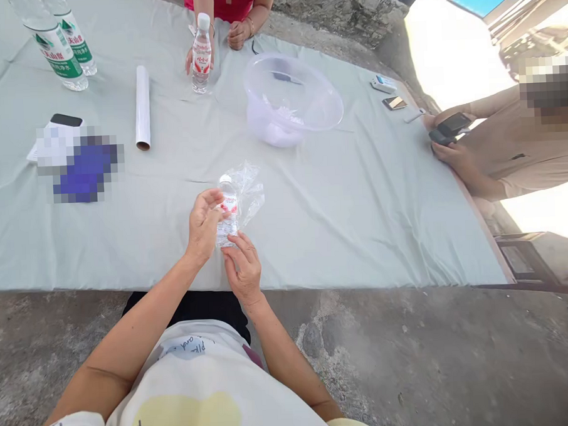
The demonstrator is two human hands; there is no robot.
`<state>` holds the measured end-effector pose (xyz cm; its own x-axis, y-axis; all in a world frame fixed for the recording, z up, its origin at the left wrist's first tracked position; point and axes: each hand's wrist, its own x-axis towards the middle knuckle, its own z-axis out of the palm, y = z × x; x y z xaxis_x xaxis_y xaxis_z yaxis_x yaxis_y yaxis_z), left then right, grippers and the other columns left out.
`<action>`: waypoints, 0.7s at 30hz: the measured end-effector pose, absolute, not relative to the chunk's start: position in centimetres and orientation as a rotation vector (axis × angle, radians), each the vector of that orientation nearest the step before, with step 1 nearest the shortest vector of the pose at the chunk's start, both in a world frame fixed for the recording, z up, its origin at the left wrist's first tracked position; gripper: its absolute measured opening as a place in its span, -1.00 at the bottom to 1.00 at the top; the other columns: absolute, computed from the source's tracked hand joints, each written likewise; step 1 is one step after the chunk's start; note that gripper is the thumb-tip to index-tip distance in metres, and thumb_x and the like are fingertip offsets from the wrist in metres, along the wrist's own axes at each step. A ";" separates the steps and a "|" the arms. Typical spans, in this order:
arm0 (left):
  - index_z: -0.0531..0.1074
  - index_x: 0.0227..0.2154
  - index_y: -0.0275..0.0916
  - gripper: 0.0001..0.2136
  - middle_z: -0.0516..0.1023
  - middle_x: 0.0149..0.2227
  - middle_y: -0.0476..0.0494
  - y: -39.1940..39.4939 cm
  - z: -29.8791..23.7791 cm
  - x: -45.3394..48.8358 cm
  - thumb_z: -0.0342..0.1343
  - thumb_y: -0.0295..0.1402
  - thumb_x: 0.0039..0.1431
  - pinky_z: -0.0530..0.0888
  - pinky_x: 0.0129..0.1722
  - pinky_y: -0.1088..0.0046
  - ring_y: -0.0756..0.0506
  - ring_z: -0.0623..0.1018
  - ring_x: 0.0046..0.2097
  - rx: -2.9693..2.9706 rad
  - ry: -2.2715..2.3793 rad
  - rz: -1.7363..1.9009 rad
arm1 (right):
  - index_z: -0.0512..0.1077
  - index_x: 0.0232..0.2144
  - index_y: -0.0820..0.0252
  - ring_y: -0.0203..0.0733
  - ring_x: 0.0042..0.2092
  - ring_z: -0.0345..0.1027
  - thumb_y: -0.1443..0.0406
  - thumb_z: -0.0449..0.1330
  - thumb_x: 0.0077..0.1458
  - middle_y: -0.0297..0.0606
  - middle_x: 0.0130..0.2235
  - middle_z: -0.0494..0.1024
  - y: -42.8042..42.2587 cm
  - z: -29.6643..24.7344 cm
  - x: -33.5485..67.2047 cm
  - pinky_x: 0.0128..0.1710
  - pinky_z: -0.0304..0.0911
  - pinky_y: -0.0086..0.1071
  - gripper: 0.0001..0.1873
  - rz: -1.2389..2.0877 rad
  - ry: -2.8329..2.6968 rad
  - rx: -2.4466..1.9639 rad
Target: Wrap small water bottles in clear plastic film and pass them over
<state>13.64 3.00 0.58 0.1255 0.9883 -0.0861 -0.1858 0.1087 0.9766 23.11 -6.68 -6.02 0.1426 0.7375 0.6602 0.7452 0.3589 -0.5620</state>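
Large bottles (pixel 55 47) cut by top edge; patch (pixel 82 165) on cloth (pixel 313 224) pixelated; small bottle (pixel 227 206) label unreadable.

— What have the hands got?
— The left hand (pixel 203 224) grips a small clear plastic bottle (pixel 227 210) with a white cap and a red label, held upright above the pale green cloth-covered desk (pixel 359 203). The right hand (pixel 242 268) pinches its base from below.
— And the shine behind it?
— Crinkled clear plastic film (pixel 251 190), touching the bottle's far side.
— Further back?
— A large clear plastic bowl (pixel 292 99), a white roll of film (pixel 142 106) lying flat, two tall green-labelled water bottles (pixel 58 53), and another person's hand on a second small red-labelled bottle (pixel 201 53).
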 end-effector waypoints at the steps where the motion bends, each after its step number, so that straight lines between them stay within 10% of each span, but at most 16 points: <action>1: 0.33 -0.02 -0.15 -0.67 0.43 0.08 -0.21 3.1 0.2 13.3 0.00 -0.39 0.13 0.49 0.04 0.24 -0.15 0.44 0.15 1.072 1.181 1.138 | 0.51 -0.24 0.12 -0.01 0.22 0.32 0.42 0.12 0.22 -0.12 -0.04 0.56 -6.6 -6.0 23.0 0.15 0.38 -0.01 -0.82 -0.044 -1.599 -1.391; 15: 0.09 0.34 -0.16 -0.37 0.34 0.27 -0.29 5.1 0.5 10.9 0.03 -0.13 0.25 0.38 0.04 0.18 -0.30 0.37 0.23 1.968 1.320 0.258 | 0.49 -0.25 0.08 -0.16 -0.17 0.54 0.35 0.07 0.25 -0.28 -0.27 0.65 -3.8 -2.5 24.3 -0.08 0.45 -0.19 -0.82 0.690 -1.701 -1.022; 21: 0.26 0.26 -0.19 -0.49 0.50 0.15 -0.26 5.0 -1.8 10.5 -0.05 -0.11 0.33 0.44 -0.03 0.20 -0.29 0.47 0.11 2.187 1.182 0.395 | 0.52 -0.21 0.07 -0.09 0.03 0.46 0.35 0.06 0.22 -0.18 -0.11 0.62 -0.3 -3.6 30.0 0.10 0.35 -0.05 -0.76 0.220 -1.761 -1.244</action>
